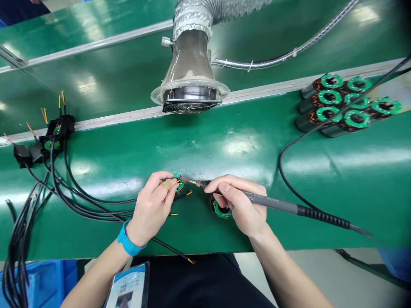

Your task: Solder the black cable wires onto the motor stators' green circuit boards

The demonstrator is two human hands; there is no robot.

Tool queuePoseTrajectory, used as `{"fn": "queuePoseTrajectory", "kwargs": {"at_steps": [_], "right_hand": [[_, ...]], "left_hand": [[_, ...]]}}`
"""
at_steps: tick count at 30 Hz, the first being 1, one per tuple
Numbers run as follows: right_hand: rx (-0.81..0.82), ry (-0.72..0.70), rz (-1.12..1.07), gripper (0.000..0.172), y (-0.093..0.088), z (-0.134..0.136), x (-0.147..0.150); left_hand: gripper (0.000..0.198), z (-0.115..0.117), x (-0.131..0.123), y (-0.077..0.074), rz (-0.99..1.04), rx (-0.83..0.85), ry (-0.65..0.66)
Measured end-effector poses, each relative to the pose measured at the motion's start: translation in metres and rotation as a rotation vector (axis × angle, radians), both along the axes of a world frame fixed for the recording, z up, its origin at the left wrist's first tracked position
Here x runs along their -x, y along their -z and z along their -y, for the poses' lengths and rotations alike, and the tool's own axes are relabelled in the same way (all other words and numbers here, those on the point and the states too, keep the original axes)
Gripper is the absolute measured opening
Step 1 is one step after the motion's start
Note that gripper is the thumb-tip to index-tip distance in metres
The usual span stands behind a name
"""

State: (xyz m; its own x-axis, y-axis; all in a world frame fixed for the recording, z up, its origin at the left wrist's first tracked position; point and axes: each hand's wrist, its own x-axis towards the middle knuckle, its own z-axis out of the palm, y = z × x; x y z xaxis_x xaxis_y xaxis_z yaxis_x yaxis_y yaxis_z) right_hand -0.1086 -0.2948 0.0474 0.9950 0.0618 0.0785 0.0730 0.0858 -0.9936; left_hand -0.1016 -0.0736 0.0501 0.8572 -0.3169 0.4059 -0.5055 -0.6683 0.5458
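Observation:
My right hand (pixel 240 201) grips a grey and black soldering iron (pixel 272 204) like a pen. The iron's tip meets a small part with a ring-shaped green circuit board (pixel 180 187) on the green bench. My left hand (pixel 154 197), with a blue band at the wrist and a tan covering on one finger, is closed at that board's left side. Between its fingertips a thin yellow wire (pixel 178 181) shows, reaching the board. Fingers partly hide the board. Close below my right hand lies a second part with a green ring board (pixel 221 208), partly covered.
A fume extraction hood (pixel 190 64) hangs over the bench's back edge. Several motor stators (pixel 327 114) with green boards stand at the right, crossed by the iron's cord (pixel 282 164). Black cables (pixel 86 201) and black housings (pixel 53 137) occupy the left. Blue bins (pixel 48 282) sit below.

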Motion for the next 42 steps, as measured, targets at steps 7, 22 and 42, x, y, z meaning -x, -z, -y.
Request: {"fn": "queuePoseTrajectory", "kwargs": {"at_steps": [7,22,42], "right_hand": [[-0.008,-0.006,0.033,0.026,0.004,0.001,0.002],[-0.062,0.034,0.045,0.027,0.006,0.0,0.004],[-0.133,0.244,0.049,0.028,0.003,-0.007,0.004]], "left_hand": [[0.008,0.002,0.0,-0.005,0.01,-0.115,-0.001],[0.009,-0.002,-0.002,-0.006,-0.044,-0.103,0.023],[0.011,-0.007,-0.007,-0.012,-0.042,-0.123,0.057]]}}
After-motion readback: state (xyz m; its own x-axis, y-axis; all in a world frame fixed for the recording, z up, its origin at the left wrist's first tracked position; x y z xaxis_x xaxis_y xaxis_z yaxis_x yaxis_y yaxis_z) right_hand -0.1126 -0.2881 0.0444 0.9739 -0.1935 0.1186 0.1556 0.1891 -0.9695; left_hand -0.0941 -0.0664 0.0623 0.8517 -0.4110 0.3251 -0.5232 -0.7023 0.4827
